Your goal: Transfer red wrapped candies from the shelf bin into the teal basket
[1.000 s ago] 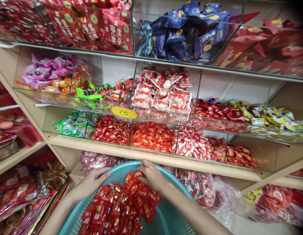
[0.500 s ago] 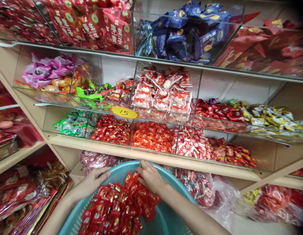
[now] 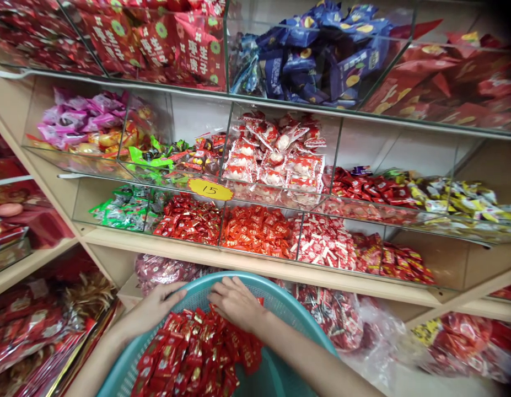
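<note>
A teal plastic basket (image 3: 299, 309) with perforated walls is at the bottom centre, holding a pile of small red-wrapped candies (image 3: 189, 353). My left hand (image 3: 156, 309) grips its left rim, thumb inside and the other fingers mostly hidden outside. Inside the basket, my right hand (image 3: 234, 303) is at the far edge of the pile, its fingers curled down over red candies. Its fingertips are partly hidden among the wrappers. Part of the teal bottom shows to the right of the pile.
Ahead, a wooden shelf (image 3: 255, 268) carries clear compartments of wrapped candies, with a yellow price tag (image 3: 209, 189) reading 15. Below it, clear bags of candy (image 3: 333, 314) lie behind and right of the basket. Red packages (image 3: 32, 331) are stacked at the lower left.
My right hand has moved left across the candies, and its back now covers more of the pile's far side. My left hand stays on the rim.
</note>
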